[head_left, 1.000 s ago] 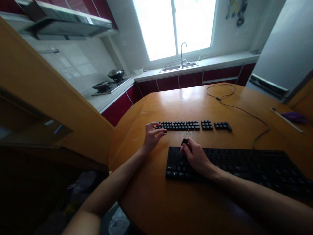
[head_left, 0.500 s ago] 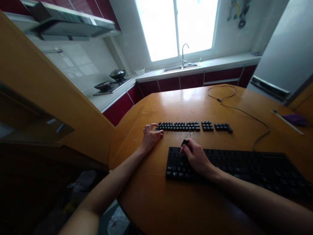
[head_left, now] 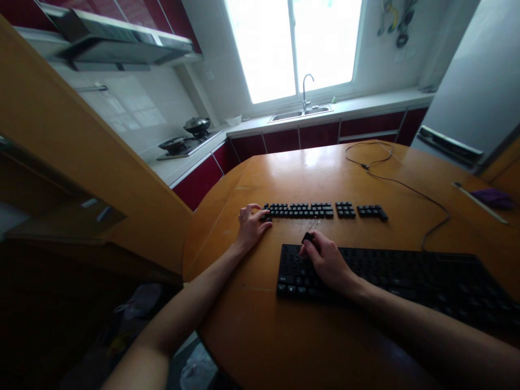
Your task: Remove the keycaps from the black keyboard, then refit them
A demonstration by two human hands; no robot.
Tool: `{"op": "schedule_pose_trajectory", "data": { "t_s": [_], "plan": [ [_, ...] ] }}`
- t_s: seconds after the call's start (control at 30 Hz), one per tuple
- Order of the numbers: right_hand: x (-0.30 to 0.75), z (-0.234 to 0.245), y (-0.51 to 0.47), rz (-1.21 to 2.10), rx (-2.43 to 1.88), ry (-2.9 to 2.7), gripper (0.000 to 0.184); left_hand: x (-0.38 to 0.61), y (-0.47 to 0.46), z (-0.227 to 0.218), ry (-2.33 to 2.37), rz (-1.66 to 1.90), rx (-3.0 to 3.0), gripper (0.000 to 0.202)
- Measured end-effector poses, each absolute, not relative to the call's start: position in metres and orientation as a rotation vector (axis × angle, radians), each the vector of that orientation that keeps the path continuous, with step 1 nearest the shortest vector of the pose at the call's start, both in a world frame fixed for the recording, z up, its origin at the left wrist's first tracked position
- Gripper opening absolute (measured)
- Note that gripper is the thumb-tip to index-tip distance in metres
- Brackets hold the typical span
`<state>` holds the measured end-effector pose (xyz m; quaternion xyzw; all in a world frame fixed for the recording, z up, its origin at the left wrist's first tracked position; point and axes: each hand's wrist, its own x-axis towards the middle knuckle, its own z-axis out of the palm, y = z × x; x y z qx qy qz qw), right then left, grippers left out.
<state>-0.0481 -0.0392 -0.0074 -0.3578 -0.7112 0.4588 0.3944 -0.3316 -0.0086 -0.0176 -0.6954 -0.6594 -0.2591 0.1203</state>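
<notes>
A black keyboard [head_left: 406,276] lies near the front of the round wooden table [head_left: 325,346], most of its keycaps off. My right hand [head_left: 327,262] rests on the keyboard's left end, closed on a small black keycap puller [head_left: 307,237] with wire prongs. Loose black keycaps [head_left: 300,210] lie in neat rows beyond the keyboard, with two smaller groups [head_left: 344,209] to their right. My left hand [head_left: 251,225] sits at the left end of those rows, fingers curled, pinching a keycap there.
The keyboard's cable [head_left: 406,187] winds across the far right of the table. A purple cloth [head_left: 491,197] lies at the right edge. Behind stand a sink [head_left: 300,111], a stove with pans [head_left: 184,138], red cabinets and a grey fridge [head_left: 467,92].
My left hand has drawn slightly left and closed its fingers at the end of the keycap row. My right hand has barely moved.
</notes>
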Motion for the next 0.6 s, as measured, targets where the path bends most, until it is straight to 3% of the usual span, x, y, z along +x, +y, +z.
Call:
{"op": "schedule_pose_trajectory", "data": {
  "t_s": [0.6],
  "plan": [
    [-0.0477,-0.0043,-0.0399,1.191,-0.903,-1.786,0.019,-0.3320,-0.0050,-0.0206,-2.017,-0.793,-1.939,0.045]
  ]
}}
